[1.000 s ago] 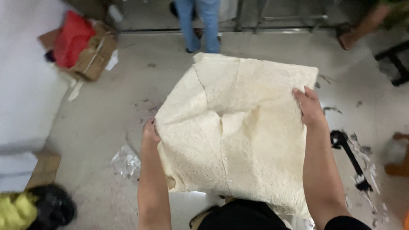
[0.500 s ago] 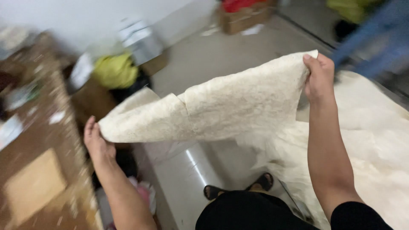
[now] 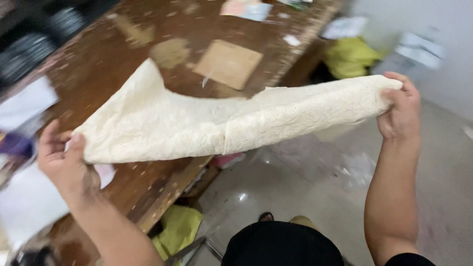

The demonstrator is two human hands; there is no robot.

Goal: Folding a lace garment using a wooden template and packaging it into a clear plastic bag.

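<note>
We saw both forearms bare, no watch, no rings visible. Left hand (image 3: pixel 66 165) and right hand (image 3: pixel 400 111) ungloved. Black short sleeve edge showed at right upper arm. Black garment covered our torso. Dark sandal strap showed on foot below.

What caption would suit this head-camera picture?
Left hand and right hand hold a cream lace cloth stretched above a worn wooden table.
</note>
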